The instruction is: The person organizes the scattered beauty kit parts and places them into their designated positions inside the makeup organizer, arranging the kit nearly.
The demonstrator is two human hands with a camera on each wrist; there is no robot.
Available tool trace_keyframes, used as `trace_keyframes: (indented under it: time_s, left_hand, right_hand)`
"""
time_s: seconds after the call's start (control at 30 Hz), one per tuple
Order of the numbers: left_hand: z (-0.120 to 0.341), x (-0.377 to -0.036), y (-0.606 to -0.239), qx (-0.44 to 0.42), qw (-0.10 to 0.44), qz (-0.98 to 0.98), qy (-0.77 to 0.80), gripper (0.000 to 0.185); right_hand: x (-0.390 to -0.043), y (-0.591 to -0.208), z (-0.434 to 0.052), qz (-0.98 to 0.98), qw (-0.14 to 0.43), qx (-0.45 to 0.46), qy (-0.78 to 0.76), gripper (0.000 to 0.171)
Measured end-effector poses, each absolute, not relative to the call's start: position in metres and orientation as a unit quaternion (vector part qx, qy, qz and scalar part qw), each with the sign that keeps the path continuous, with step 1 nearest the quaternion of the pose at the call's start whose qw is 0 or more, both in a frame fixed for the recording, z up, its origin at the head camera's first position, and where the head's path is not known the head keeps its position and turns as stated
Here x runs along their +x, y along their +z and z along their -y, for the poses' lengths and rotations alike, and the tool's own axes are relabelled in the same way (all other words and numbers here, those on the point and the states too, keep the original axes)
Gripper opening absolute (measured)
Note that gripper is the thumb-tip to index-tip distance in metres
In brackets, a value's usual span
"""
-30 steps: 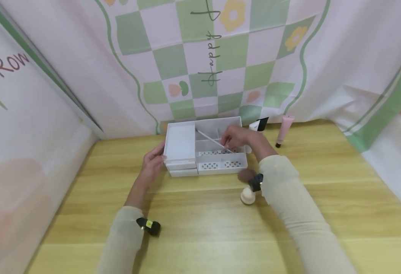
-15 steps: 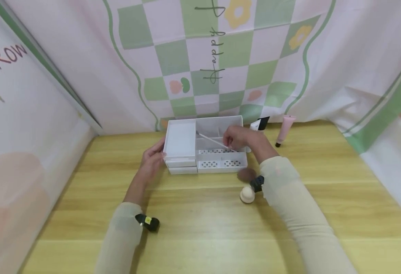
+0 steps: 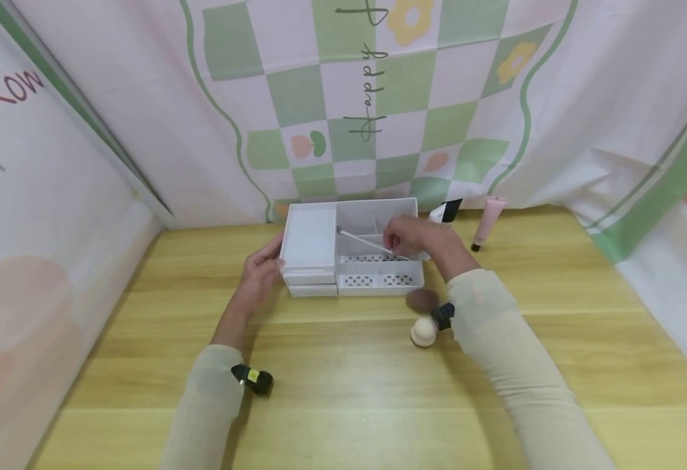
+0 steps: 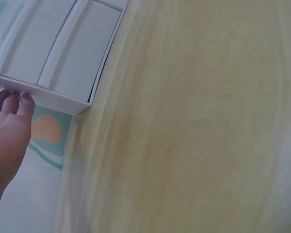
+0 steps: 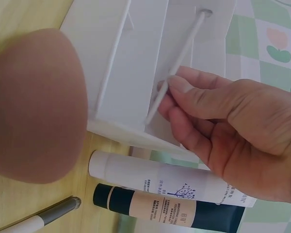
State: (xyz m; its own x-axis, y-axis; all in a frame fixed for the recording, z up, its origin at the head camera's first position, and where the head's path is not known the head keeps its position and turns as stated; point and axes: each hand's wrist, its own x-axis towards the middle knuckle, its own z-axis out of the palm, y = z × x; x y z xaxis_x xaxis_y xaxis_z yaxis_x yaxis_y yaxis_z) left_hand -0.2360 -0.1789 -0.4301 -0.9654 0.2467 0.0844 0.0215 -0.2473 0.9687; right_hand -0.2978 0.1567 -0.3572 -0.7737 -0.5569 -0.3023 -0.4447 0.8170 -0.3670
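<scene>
A white plastic organizer (image 3: pixel 310 245) with compartments and small drawers stands on the wooden table. My right hand (image 3: pixel 404 236) pinches a thin white stick (image 3: pixel 362 241) that lies slanted inside a compartment; in the right wrist view the stick (image 5: pixel 177 68) runs from my fingertips (image 5: pixel 169 86) toward the far wall of the organizer (image 5: pixel 136 53). My left hand (image 3: pixel 259 274) rests with straight fingers against the organizer's left side, its fingertips (image 4: pixel 12 102) at the corner by the drawers (image 4: pixel 63 53).
A brown makeup sponge (image 3: pixel 421 299) and a cream one (image 3: pixel 423 333) lie in front of the organizer. A white-and-black tube (image 3: pixel 444 213) and a pink tube (image 3: pixel 487 222) lie behind it on the right. Printed cloth walls (image 3: pixel 349 98) enclose the table.
Almost nothing has moved; the right hand with the stick has shifted very slightly, and the view has tilted a little.
</scene>
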Motion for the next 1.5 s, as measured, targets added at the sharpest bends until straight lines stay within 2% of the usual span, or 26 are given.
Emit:
trace_keyframes:
  time_s: [0.17, 0.47, 0.8, 1.0, 1.17, 1.5]
  left_hand:
    - [0.18, -0.236, -0.43, 0.112, 0.073, -0.607, 0.783, 0.065]
    - [0.179, -0.238, -0.433, 0.122, 0.069, -0.603, 0.785, 0.066]
    - [0.178, -0.236, -0.431, 0.119, 0.066, -0.599, 0.789, 0.066]
    - [0.178, -0.237, -0.433, 0.125, 0.067, -0.6, 0.787, 0.065]
    - [0.178, -0.237, -0.435, 0.13, 0.067, -0.599, 0.788, 0.065]
    - [0.177, -0.236, -0.433, 0.123, 0.06, -0.602, 0.786, 0.065]
  right_hand:
    - [-0.298, -0.362, -0.156, -0.936, 0.156, -0.287, -0.133, 0.025]
    - [-0.292, -0.365, -0.156, -0.948, 0.132, -0.267, -0.11, 0.027]
    - [-0.291, -0.366, -0.161, -0.937, 0.124, -0.282, -0.167, 0.022]
    - [-0.286, -0.367, -0.162, -0.929, 0.132, -0.269, -0.216, 0.028]
    - [-0.277, -0.369, -0.164, -0.921, 0.127, -0.268, -0.253, 0.027]
    - [-0.236, -0.352, -0.162, -0.913, 0.048, -0.328, -0.236, 0.012]
